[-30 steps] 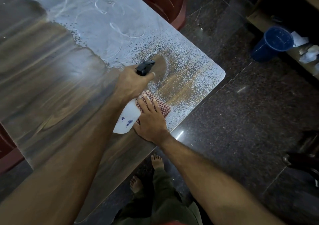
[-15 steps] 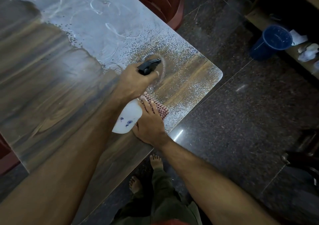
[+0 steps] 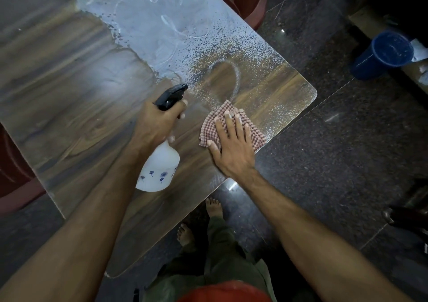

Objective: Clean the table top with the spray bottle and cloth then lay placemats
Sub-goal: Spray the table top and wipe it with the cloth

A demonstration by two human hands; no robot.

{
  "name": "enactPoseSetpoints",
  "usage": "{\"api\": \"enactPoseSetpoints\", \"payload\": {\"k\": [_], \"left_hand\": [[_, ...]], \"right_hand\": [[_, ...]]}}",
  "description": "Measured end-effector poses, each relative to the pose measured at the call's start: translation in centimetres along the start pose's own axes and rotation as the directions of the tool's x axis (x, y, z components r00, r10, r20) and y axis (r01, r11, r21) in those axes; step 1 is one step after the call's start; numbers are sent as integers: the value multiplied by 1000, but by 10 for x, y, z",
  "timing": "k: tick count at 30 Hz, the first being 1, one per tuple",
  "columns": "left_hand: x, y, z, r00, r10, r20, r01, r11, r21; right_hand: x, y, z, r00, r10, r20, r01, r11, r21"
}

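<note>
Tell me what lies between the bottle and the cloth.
Head view: only bare wood tabletop, already wiped, separates the bottle from the cloth. Nothing else sits in that gap.

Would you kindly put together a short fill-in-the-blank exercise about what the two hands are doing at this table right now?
1. The left hand grips a white spray bottle whose spray head is ____ in colour.
2. The right hand presses flat on the ____ cloth.
3. The cloth lies near the table corner where the top is covered with spray ____.
4. On the floor beyond that corner stands a ____ bucket.

Missing words: black; checked; droplets; blue
</note>
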State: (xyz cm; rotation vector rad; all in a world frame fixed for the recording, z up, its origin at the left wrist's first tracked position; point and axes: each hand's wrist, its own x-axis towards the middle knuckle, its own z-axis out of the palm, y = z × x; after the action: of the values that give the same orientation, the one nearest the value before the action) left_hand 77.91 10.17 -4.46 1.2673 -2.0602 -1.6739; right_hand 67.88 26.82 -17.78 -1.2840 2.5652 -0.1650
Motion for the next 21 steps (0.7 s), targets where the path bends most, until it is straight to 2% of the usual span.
{"api": "enactPoseSetpoints", "payload": {"k": [3, 6, 8, 11, 14, 18, 21], "left_hand": [[-5, 0, -1, 1000, 1, 6, -1, 999, -43], [-8, 1, -4, 1000, 1, 20, 1, 996, -90], [-11, 0, -6, 1000, -4, 13, 5, 996, -92], [-14, -2, -7, 1000, -1, -3, 1, 996, -93], [-15, -6, -7, 1000, 0, -13, -1, 997, -79], [-14, -4, -4, 999, -21, -39, 17, 995, -100], [-11, 1, -2, 998, -26, -49, 21, 995, -95]], "right_hand": [[-39, -2, 6, 996, -80, 35, 79, 997, 12], [-50, 26, 1, 986, -101, 134, 107, 994, -37], [-24, 46, -7, 990, -27, 136, 36, 997, -71], [32, 61, -21, 993, 113, 27, -111, 992, -65], [66, 44, -25, 990, 137, 21, -135, 989, -58], [45, -2, -16, 997, -26, 66, 29, 998, -49], [4, -3, -6, 981, -174, 88, 178, 983, -36]]}}
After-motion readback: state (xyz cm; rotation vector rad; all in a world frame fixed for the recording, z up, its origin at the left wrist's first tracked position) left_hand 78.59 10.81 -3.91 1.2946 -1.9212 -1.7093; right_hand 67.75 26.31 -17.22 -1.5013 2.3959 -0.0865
